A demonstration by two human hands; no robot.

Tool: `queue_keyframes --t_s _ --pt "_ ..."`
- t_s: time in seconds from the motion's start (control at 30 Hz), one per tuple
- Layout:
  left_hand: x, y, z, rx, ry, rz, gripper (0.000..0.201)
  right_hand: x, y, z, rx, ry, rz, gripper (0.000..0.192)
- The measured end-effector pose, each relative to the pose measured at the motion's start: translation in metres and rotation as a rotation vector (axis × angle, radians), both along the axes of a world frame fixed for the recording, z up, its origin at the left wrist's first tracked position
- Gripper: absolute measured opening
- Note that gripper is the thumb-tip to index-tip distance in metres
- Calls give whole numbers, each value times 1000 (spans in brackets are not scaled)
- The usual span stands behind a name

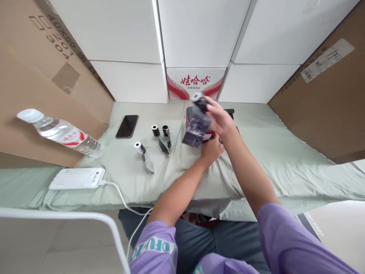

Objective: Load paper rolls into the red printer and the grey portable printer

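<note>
We grip the dark crumpled film roll point(197, 123) in our right hand point(218, 118) while our left hand point(211, 149) presses, fingers closed, on the red box-shaped device point(207, 135) near the tabletop's point(270, 152) far edge.

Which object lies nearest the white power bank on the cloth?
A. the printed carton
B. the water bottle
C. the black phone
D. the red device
B. The water bottle lies tilted just above and left of the power bank; the phone is farther off to the right, and the red device sits under the left hand.
</note>
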State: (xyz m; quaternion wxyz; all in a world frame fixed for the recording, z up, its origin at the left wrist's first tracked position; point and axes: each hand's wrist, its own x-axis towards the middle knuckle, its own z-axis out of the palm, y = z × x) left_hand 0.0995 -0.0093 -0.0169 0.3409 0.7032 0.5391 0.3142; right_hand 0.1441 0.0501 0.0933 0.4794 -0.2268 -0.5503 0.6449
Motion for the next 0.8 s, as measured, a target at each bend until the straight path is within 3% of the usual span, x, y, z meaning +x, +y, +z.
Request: queue_keyframes --t_s 0.13,0.23,0.3,0.4,0.53,0.67,0.8 --pt "0 1 -1 33 35 -13 50 86 -1 -32 15 32 -312 46" --pt "1 2 -4 38 29 -19 50 134 12 -61 69 -161 -550 39" --pt "2 -1 -4 57 31 -17 46 150 19 -77 132 -344 -656 38" --pt "2 -6 -4 106 35 -16 47 156 23 -92 227 -608 -700 32" --pt "0 -10 -4 226 -3 -48 51 151 24 -101 334 -806 -674 29" --pt "-2 -10 -4 298 7 -85 38 148 24 -104 402 -898 -704 28" --pt "-2 -10 -5 288 31 -65 35 150 27 -108 388 -865 -689 39"
